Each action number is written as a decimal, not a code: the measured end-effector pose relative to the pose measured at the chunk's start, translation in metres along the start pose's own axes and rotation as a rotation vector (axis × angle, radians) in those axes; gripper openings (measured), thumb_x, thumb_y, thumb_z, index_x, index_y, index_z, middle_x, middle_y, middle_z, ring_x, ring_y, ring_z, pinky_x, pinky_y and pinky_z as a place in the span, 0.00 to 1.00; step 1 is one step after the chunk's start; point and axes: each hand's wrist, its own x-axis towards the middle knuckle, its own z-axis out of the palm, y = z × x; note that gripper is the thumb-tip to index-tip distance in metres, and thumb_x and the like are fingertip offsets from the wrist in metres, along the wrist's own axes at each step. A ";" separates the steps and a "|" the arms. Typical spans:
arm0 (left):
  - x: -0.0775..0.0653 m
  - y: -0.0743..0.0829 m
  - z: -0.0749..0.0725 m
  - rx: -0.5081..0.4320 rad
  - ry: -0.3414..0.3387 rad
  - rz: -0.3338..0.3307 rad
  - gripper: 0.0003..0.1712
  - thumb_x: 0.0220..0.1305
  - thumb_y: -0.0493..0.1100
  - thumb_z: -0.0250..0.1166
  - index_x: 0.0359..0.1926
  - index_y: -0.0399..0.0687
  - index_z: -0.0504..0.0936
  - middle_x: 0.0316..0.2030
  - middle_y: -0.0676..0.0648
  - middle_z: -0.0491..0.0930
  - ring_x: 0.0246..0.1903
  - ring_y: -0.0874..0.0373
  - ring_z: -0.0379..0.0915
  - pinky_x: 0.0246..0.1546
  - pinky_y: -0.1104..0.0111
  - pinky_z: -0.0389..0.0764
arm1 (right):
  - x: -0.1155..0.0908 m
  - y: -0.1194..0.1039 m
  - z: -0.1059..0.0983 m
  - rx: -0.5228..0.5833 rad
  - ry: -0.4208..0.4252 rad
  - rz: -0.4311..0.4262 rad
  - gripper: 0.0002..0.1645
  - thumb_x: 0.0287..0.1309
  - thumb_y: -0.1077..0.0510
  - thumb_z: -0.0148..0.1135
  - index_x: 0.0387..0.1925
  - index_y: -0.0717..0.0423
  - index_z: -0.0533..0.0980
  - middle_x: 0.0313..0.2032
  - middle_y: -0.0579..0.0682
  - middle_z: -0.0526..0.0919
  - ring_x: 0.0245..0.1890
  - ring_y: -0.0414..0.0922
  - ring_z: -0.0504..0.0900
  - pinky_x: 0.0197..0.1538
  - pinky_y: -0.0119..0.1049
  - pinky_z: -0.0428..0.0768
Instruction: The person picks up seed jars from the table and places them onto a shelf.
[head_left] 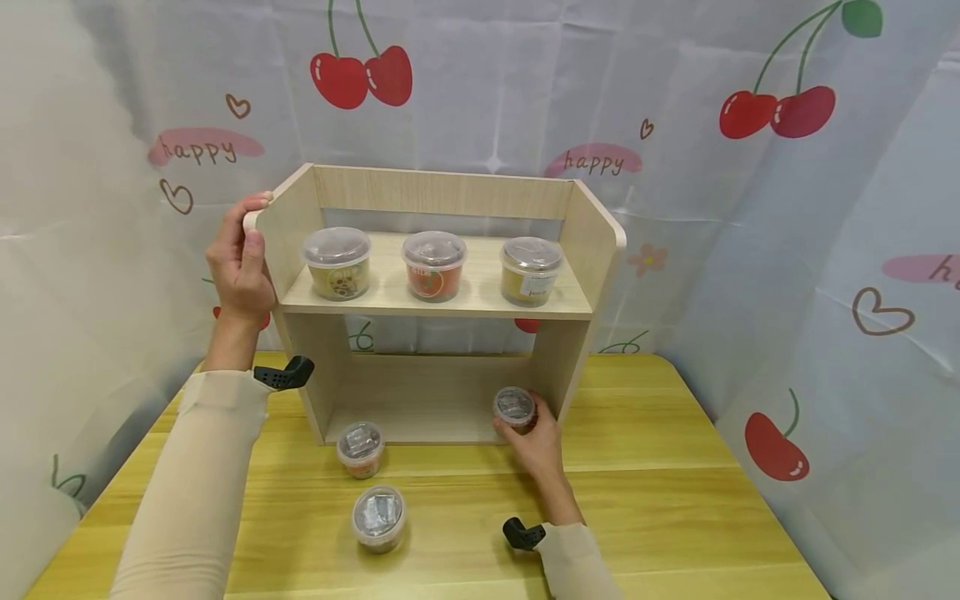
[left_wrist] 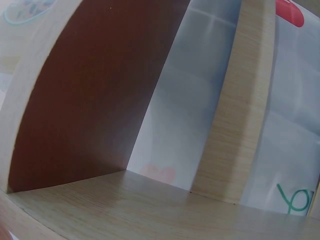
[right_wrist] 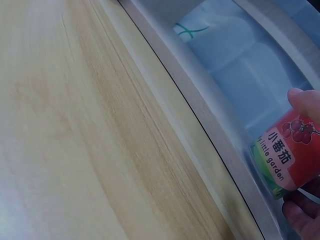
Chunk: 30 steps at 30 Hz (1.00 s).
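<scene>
At the lower right of a two-tier wooden shelf (head_left: pixel 435 400), my right hand (head_left: pixel 538 443) holds a small lidded plastic cup (head_left: pixel 514 407) by its sides. The right wrist view shows this cup's red label (right_wrist: pixel 295 150), printed with small round fruits, with a thumb above and fingers below. My left hand (head_left: pixel 243 271) grips the top left side panel (head_left: pixel 288 229) of the shelf, thumb at the front edge. In the left wrist view that hand is almost wholly out of frame; a dark brown panel face (left_wrist: pixel 95 95) shows.
Three larger cups with clear domed lids stand along the upper tier: a yellow one (head_left: pixel 337 265), an orange-red one (head_left: pixel 434 267) and another yellow one (head_left: pixel 532 272). Before the shelf, two small lidded cups, one nearer the shelf (head_left: pixel 361 450) and one nearer me (head_left: pixel 378 518), stand on the table (head_left: pixel 675 500).
</scene>
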 end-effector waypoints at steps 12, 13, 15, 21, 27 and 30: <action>0.000 0.000 -0.001 -0.008 -0.013 -0.007 0.22 0.60 0.33 0.45 0.49 0.18 0.73 0.49 0.31 0.79 0.53 0.49 0.74 0.57 0.63 0.71 | 0.000 0.004 0.002 0.006 -0.022 0.007 0.48 0.47 0.51 0.76 0.66 0.67 0.66 0.56 0.66 0.76 0.56 0.61 0.76 0.58 0.57 0.72; 0.000 0.000 -0.001 -0.006 -0.014 -0.008 0.22 0.60 0.33 0.45 0.49 0.18 0.73 0.49 0.31 0.79 0.53 0.49 0.74 0.57 0.63 0.71 | 0.000 0.003 0.003 0.010 -0.021 0.010 0.48 0.47 0.51 0.76 0.66 0.68 0.66 0.56 0.67 0.76 0.56 0.62 0.76 0.58 0.57 0.72; 0.000 0.000 -0.001 -0.004 -0.015 -0.010 0.22 0.60 0.33 0.45 0.50 0.18 0.73 0.50 0.31 0.79 0.53 0.49 0.74 0.57 0.64 0.71 | 0.000 0.003 0.003 0.012 -0.021 0.014 0.49 0.47 0.51 0.77 0.66 0.68 0.65 0.57 0.67 0.76 0.56 0.62 0.76 0.58 0.57 0.72; 0.000 0.000 -0.001 -0.006 -0.017 -0.015 0.22 0.61 0.33 0.45 0.50 0.18 0.73 0.50 0.32 0.79 0.53 0.49 0.74 0.57 0.64 0.71 | 0.000 0.005 0.003 0.000 -0.012 -0.004 0.49 0.46 0.52 0.77 0.65 0.69 0.65 0.56 0.68 0.76 0.55 0.63 0.76 0.57 0.58 0.72; 0.000 0.000 -0.001 -0.008 -0.020 -0.015 0.22 0.61 0.33 0.45 0.50 0.19 0.74 0.50 0.32 0.79 0.53 0.49 0.74 0.56 0.64 0.71 | 0.000 0.005 0.004 -0.002 -0.004 -0.015 0.49 0.47 0.51 0.76 0.65 0.70 0.65 0.56 0.69 0.75 0.56 0.64 0.75 0.58 0.58 0.72; 0.000 0.000 -0.002 -0.015 -0.018 -0.014 0.22 0.61 0.33 0.45 0.50 0.19 0.74 0.50 0.32 0.79 0.52 0.49 0.74 0.56 0.64 0.71 | 0.000 0.006 0.004 -0.011 -0.007 -0.009 0.50 0.47 0.50 0.76 0.66 0.70 0.64 0.57 0.69 0.75 0.57 0.63 0.75 0.58 0.58 0.71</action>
